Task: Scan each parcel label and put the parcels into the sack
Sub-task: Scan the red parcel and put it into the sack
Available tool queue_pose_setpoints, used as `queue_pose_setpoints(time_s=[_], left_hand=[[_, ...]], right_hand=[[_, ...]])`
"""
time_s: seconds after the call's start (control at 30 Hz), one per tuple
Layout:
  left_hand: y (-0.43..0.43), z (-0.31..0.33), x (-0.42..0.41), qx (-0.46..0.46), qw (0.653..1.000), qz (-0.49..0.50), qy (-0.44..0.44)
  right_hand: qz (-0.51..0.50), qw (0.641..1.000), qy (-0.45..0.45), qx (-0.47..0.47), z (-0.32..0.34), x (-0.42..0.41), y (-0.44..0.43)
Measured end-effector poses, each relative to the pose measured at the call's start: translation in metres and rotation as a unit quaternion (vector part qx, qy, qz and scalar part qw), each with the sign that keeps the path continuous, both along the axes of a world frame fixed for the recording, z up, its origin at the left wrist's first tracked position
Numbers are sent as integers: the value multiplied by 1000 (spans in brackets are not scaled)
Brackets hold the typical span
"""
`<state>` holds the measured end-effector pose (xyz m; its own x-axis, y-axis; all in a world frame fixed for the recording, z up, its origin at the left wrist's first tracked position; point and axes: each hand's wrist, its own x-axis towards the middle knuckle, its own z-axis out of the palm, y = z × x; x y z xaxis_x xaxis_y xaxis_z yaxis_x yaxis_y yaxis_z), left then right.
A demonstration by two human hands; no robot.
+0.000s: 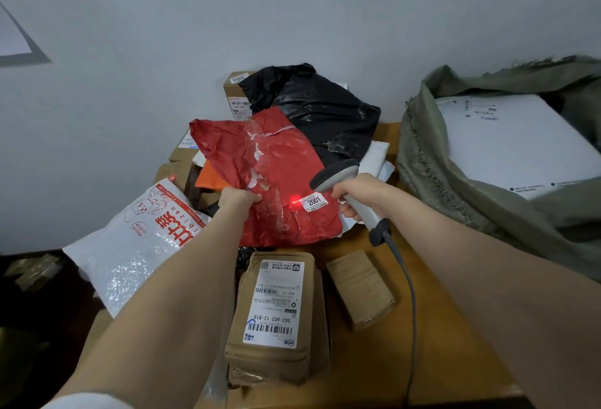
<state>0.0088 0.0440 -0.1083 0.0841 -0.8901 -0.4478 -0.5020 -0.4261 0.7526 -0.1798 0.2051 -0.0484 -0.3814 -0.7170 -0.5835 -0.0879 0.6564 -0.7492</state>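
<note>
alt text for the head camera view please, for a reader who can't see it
A person's left hand grips a crumpled red parcel while the right hand aims a corded scanner at it, red light falling beside its label marked 2001. More parcels crowd the wooden table; an open green sack at right holds a white parcel.

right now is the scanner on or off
On: the barcode scanner throws a red spot on the red parcel beside the 2001 sticker.

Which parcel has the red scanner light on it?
The red parcel gripped by the left hand; the scanner's light spot sits beside the 2001 sticker.
</note>
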Motion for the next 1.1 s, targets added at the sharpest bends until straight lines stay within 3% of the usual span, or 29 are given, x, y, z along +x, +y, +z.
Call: queue_pose_setpoints(time_s=[1.1], left_hand=[[-2,2,0,26,1000,-5,2]], right_hand=[[11,1000,-23,2,11,0,-2]])
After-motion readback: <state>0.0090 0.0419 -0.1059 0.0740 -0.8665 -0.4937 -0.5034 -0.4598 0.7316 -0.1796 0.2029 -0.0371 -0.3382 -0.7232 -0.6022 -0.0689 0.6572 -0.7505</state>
